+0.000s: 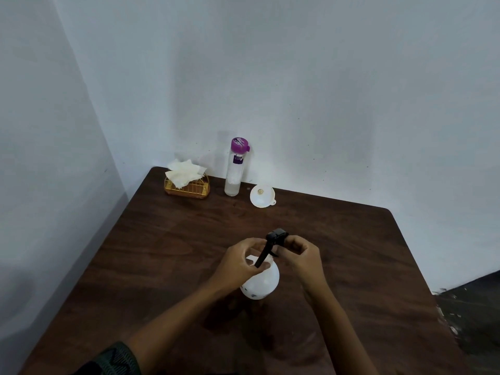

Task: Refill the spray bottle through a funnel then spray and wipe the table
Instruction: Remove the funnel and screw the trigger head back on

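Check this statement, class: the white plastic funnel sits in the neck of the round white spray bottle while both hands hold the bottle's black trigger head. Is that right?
Not quite. The head view shows the white plastic funnel lying on the dark wooden table near the wall, not in the round white spray bottle. The left hand and right hand do hold its black trigger head.

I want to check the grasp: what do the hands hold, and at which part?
Both hold the spray bottle: the left hand at its neck, the right hand on the black spray head.
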`<state>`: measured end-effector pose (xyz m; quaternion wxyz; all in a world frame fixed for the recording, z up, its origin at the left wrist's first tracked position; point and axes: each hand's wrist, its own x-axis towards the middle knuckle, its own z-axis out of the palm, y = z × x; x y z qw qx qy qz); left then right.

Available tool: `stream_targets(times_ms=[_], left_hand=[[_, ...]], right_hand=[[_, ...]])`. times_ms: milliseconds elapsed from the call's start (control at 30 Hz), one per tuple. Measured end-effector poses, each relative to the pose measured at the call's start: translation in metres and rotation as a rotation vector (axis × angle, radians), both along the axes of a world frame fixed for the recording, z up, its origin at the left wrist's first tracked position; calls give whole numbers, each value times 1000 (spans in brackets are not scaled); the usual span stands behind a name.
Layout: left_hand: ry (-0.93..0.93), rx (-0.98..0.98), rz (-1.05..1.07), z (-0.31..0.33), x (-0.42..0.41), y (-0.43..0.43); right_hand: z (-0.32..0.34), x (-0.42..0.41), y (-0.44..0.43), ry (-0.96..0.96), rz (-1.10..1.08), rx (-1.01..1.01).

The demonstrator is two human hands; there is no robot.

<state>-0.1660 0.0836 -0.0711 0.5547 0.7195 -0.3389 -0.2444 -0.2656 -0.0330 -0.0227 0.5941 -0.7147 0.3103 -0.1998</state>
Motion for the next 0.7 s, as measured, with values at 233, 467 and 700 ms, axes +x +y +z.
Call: stream_targets(times_ms=[233,467,700], left_hand=[[1,-11,24,-1,-2,1],[-39,36,55,-5,-4,3],[-106,12,75,-9,-8,7]], right_hand=[[-11,-2,4,13,-32,-19],[-22,1,8,21,-64,-9],[-29,3,12,11,-106,-1]])
